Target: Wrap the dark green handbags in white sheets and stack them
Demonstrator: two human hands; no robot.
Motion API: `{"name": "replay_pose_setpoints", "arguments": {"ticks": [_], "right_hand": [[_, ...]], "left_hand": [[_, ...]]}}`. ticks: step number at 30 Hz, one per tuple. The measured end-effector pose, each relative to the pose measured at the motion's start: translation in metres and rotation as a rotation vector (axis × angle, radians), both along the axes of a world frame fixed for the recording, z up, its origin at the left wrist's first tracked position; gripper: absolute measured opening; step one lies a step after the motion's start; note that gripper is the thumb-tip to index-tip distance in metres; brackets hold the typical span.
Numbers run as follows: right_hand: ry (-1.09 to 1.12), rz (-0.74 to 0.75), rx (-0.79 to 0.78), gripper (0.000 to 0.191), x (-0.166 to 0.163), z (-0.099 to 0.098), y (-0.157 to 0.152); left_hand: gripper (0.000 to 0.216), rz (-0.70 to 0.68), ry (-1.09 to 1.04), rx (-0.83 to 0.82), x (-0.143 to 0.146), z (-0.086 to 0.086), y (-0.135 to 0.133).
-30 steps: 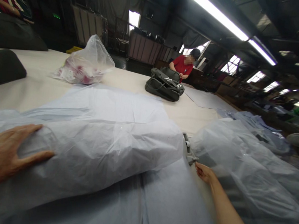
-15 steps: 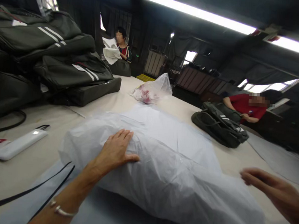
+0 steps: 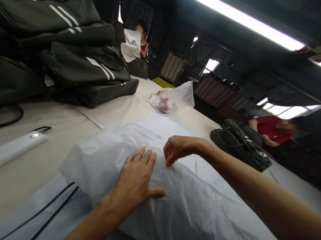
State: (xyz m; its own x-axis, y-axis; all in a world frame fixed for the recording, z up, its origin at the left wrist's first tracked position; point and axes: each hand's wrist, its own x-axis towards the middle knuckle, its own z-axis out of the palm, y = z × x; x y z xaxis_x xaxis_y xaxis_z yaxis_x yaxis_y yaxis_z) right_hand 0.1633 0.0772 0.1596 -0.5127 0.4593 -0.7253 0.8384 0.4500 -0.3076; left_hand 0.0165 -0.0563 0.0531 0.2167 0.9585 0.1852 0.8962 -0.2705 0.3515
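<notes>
A bulky item wrapped in a pale translucent plastic bag (image 3: 177, 208) lies on the cream table (image 3: 53, 142) in front of me. My left hand (image 3: 137, 178) lies flat on top of the bag, fingers together and stretched out, thumb to the side. My right hand (image 3: 176, 149) reaches across from the right, fingers curled in a pinch at the bag's upper surface just beyond my left fingertips. What the pinch holds is too small to make out.
Dark bags with white stripes (image 3: 61, 48) are stacked at the left. A white device (image 3: 10, 150) lies at the left. A clear bag with pink contents (image 3: 172, 97) and a dark bag (image 3: 240, 144) sit farther off. One person stands at the back, another sits at the right.
My right hand swung in from the right edge across to the bag's top near my left hand and curled into a pinch. My left hand stayed flat on the bag.
</notes>
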Motion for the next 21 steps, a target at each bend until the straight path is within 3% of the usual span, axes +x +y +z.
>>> {"name": "replay_pose_setpoints", "arguments": {"ticks": [3,10,15,21], "right_hand": [[-0.097,0.058,-0.053,0.021,-0.012,-0.009,0.006],[-0.084,0.153,0.045,0.024,-0.011,-0.015,0.004],[-0.018,0.166,0.167,0.063,-0.004,-0.020,0.009],[0.053,0.155,0.105,0.072,0.000,-0.028,0.017]], "left_hand": [[0.100,-0.003,0.004,-0.006,0.000,-0.001,0.000],[0.098,-0.016,0.013,0.013,-0.001,-0.003,-0.001],[0.100,-0.012,0.029,0.042,-0.003,-0.005,-0.002],[0.100,-0.014,0.043,0.075,-0.004,-0.007,-0.005]]}}
